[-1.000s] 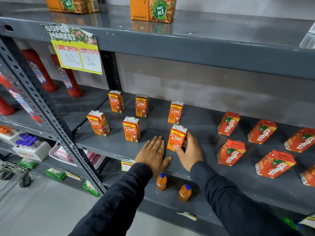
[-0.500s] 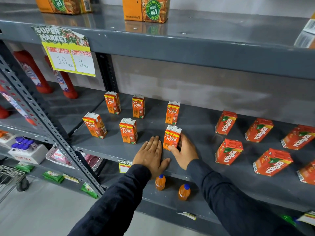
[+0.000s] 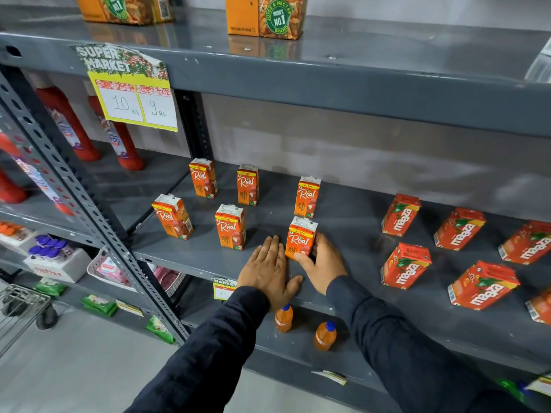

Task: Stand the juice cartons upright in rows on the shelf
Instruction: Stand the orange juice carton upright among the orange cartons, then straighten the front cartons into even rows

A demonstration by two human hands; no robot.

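Note:
Several small orange Real juice cartons stand upright in two rows on the grey middle shelf [image 3: 343, 222]. My right hand [image 3: 323, 265] grips the front-right Real carton [image 3: 299, 238], which stands upright near the shelf's front edge. Just left of that carton, my left hand [image 3: 268, 271] lies flat on the shelf, palm down, fingers together, holding nothing. To the right, several red Maaza cartons lie on their sides, the nearest ones being a Maaza carton [image 3: 404, 265] and a Maaza carton [image 3: 399, 214].
Large orange juice boxes [image 3: 267, 16] stand on the top shelf. A price sign [image 3: 131, 90] hangs from its edge. Red bottles [image 3: 119, 138] fill the left bay. Two small orange bottles [image 3: 283, 318] stand on the lower shelf. A trolley [image 3: 24, 305] is at the far left.
The front-right Real carton, slightly tilted a second ago, now stands straighter in my right hand. My left hand stays flat beside it. The view shifted slightly.

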